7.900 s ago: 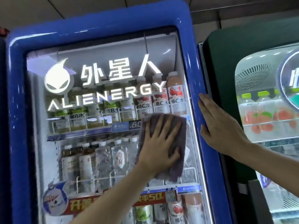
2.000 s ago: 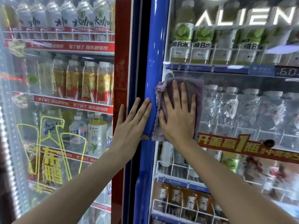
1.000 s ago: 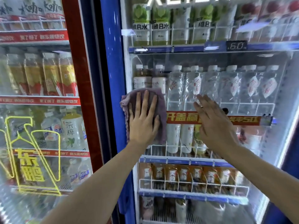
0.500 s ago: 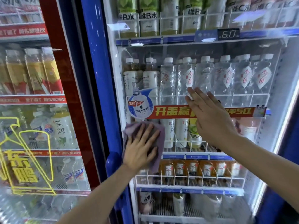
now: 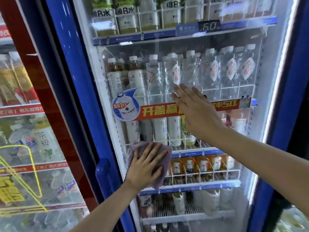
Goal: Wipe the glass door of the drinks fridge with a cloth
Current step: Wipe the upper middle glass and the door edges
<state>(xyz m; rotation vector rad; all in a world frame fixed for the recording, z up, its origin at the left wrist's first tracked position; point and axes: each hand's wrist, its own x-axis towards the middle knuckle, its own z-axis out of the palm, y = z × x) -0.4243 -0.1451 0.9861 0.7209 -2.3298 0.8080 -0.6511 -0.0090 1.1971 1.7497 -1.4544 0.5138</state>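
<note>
The left hand presses a purple cloth with spread fingers low on the glass door, beside the blue handle. Higher up, the right hand lies flat, apparently touching the glass, before water bottles.

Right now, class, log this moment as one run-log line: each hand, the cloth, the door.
left hand: flat on cloth | cloth: purple, pressed to lower-left glass | right hand: open, at glass | glass door: closed
</note>
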